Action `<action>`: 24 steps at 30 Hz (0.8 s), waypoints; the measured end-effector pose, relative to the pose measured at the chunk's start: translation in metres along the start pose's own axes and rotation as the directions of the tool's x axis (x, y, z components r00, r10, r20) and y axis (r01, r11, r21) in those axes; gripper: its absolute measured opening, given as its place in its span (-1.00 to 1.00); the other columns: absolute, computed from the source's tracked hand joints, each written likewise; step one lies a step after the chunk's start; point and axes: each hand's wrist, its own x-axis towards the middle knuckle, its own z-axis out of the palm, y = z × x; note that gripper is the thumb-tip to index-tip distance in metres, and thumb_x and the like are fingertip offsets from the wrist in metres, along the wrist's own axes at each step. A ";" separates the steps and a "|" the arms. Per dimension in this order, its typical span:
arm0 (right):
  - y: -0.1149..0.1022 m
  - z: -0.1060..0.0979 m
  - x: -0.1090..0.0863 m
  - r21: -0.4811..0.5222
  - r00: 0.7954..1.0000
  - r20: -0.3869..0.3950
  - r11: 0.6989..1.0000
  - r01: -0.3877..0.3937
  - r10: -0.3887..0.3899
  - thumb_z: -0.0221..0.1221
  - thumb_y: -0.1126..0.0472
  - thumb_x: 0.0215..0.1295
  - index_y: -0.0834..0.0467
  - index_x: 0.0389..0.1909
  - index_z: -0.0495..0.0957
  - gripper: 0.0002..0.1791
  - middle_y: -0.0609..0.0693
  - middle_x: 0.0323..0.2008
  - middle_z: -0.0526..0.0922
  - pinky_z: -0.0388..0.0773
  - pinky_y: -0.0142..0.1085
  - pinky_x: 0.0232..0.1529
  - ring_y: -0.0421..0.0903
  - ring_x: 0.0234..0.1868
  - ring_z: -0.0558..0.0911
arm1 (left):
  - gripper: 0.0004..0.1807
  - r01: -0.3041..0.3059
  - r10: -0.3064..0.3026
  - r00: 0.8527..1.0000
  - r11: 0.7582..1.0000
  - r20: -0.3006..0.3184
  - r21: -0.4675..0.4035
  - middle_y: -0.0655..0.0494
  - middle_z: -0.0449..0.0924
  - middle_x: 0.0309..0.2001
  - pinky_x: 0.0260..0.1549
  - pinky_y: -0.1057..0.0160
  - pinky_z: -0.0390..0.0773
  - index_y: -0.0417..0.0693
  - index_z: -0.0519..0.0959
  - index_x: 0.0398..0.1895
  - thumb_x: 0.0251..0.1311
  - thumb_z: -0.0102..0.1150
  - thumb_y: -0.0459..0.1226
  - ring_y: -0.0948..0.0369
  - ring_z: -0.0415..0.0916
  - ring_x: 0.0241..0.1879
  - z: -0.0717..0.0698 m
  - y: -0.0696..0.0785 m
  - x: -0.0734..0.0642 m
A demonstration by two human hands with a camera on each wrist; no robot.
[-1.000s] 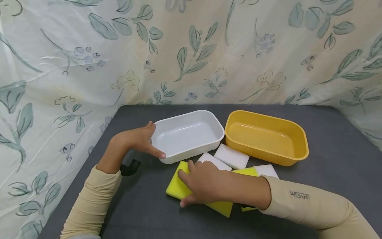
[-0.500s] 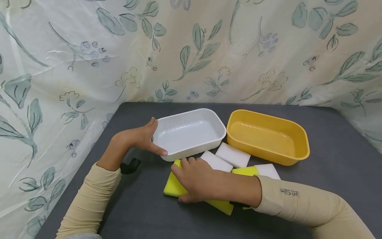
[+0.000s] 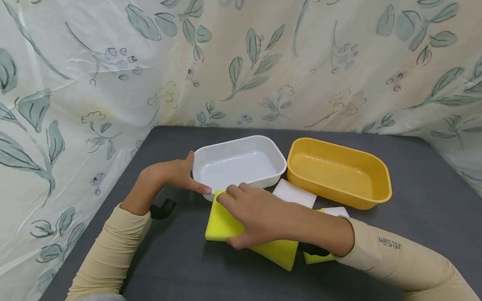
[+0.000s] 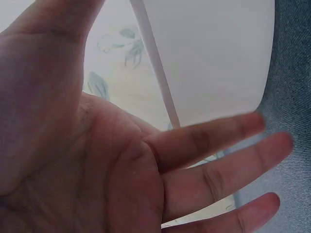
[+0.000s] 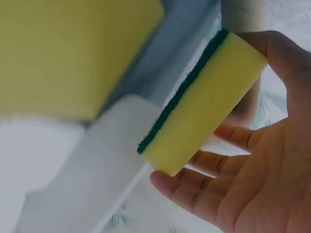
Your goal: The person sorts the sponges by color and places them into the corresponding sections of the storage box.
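Observation:
In the head view my right hand (image 3: 263,217) grips a yellow sponge (image 3: 222,219) by its edges, near the front wall of the white tray. The right wrist view shows this sponge (image 5: 209,102) between thumb and fingers, with a dark green scouring layer on one side. My left hand (image 3: 175,173) touches the left end of the white tray (image 3: 241,165), its thumb at the front corner. Straight, spread fingers (image 4: 214,184) show beside the tray (image 4: 218,58) in the left wrist view. Another yellow sponge (image 3: 276,253) lies under my right hand, partly hidden.
A yellow tray (image 3: 335,171) stands to the right of the white one. White foam blocks (image 3: 295,193) lie in front of the trays, with another yellow sponge (image 3: 318,258) partly behind my right forearm. A floral cloth (image 3: 241,62) hangs behind the dark table (image 3: 169,263).
My right hand has closed on the yellow sponge and raised it off the table, up toward the white tray. My left hand stays at the tray's left end.

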 end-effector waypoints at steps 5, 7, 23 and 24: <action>0.021 -0.015 0.000 0.069 0.999 -0.047 0.998 -0.008 0.011 0.36 -0.15 0.10 0.09 0.34 0.32 -0.17 -0.01 0.17 0.43 0.45 -0.27 -0.04 -0.09 0.02 0.39 | 0.37 -0.034 0.034 0.999 0.999 -0.004 -0.037 -0.06 0.45 -0.11 -0.09 0.06 0.44 -0.42 -0.22 0.44 -0.03 0.47 0.23 0.04 0.44 -0.07 0.000 -0.002 0.000; 0.029 -0.018 0.001 0.087 0.998 -0.068 0.996 0.002 0.004 0.37 -0.11 0.11 0.10 0.34 0.32 -0.18 0.00 0.19 0.43 0.46 -0.26 -0.04 -0.08 0.03 0.40 | 0.36 -0.039 0.039 0.999 0.998 -0.004 -0.046 -0.05 0.45 -0.12 -0.10 0.07 0.45 -0.42 -0.21 0.43 -0.03 0.48 0.22 0.05 0.45 -0.09 0.001 -0.003 0.001; 0.063 -0.022 0.023 0.235 0.987 0.104 0.967 0.095 -0.122 0.24 0.01 0.37 0.17 0.46 0.32 -0.30 0.12 0.49 0.19 0.18 -0.05 0.39 0.06 0.50 0.15 | 0.37 -0.026 0.026 1.000 0.999 0.000 -0.028 -0.03 0.48 -0.16 -0.06 0.03 0.45 -0.44 -0.19 0.43 -0.05 0.48 0.24 0.04 0.47 -0.09 0.002 -0.003 0.002; 0.064 -0.022 0.024 0.238 0.986 0.110 0.967 0.094 -0.123 0.22 0.01 0.39 0.18 0.46 0.31 -0.31 0.11 0.50 0.19 0.16 -0.05 0.40 0.06 0.51 0.13 | 0.37 -0.029 0.029 1.000 0.999 0.000 -0.024 -0.03 0.48 -0.16 -0.06 0.04 0.44 -0.44 -0.19 0.44 -0.04 0.47 0.24 0.04 0.47 -0.09 0.002 -0.002 0.002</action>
